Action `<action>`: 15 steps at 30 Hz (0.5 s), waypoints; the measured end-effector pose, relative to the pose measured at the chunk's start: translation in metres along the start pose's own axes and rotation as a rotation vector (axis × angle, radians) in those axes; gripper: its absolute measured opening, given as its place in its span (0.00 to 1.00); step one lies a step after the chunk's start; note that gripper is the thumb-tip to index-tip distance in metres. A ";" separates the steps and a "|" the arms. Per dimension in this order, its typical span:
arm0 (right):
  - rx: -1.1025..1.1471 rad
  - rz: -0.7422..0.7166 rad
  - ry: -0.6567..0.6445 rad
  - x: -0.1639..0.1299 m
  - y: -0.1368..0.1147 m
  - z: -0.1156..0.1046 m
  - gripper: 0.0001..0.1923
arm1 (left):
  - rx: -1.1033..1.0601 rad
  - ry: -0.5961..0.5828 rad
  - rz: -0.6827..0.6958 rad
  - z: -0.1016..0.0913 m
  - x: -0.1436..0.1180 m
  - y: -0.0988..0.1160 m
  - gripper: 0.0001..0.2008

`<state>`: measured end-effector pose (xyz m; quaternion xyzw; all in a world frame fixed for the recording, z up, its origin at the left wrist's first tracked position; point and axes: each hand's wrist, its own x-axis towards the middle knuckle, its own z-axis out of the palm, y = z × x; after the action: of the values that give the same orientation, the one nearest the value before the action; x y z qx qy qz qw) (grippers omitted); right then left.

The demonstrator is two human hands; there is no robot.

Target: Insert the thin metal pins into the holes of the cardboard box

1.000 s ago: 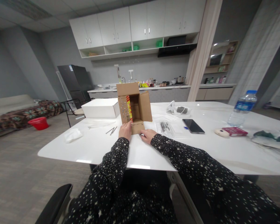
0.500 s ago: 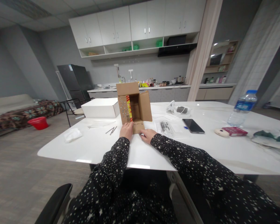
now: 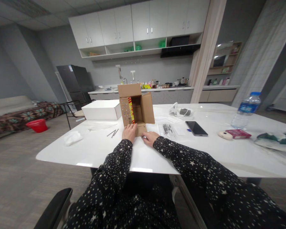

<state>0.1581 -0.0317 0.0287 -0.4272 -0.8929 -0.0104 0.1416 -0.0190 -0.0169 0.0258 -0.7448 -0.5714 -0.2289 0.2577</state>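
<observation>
An open cardboard box (image 3: 135, 106) lies on its side on the white desk (image 3: 105, 149), its mouth facing the person, one flap standing up at the top, one swung out to the right, and the bottom flap lying flat on the desk toward the hands. The left hand (image 3: 129, 132) rests at the lower left corner of the box, its fingers lying together against the left flap, which carries a red and yellow strip; it touches the cardboard, but whether it grips it I cannot tell. The right hand (image 3: 150, 138) lies on the desk just right of the left hand, at the near right corner of the bottom flap, its fingers curled inward toward the flap's edge; whether something is pinched between them is too small to tell. Both arms wear dark sleeves dotted with white stars. Left of the left hand lie a few thin metal pins (image 3: 113, 133) and, farther out, a crumpled white tissue (image 3: 72, 138); beyond them sits a flat white box (image 3: 101, 109). Right of the right hand lies a clear plastic bag (image 3: 168, 129) with small dark parts, then a black phone (image 3: 196, 128) face up, and well off to the right a water bottle (image 3: 246, 110).
</observation>
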 end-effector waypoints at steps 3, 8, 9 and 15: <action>0.001 0.004 -0.010 0.001 0.000 0.000 0.15 | 0.020 0.010 -0.023 0.001 0.000 0.000 0.20; 0.007 0.009 -0.009 0.001 0.001 0.001 0.15 | 0.055 0.053 -0.069 0.005 0.001 0.001 0.20; 0.008 0.009 -0.008 0.001 0.001 0.001 0.15 | 0.059 0.064 -0.074 0.005 0.001 0.001 0.20; 0.014 -0.007 0.009 0.001 0.001 0.002 0.15 | 0.026 0.111 -0.087 0.005 0.000 0.002 0.17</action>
<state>0.1579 -0.0296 0.0271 -0.4229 -0.8939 -0.0065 0.1486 -0.0168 -0.0145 0.0218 -0.7019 -0.5911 -0.2734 0.2885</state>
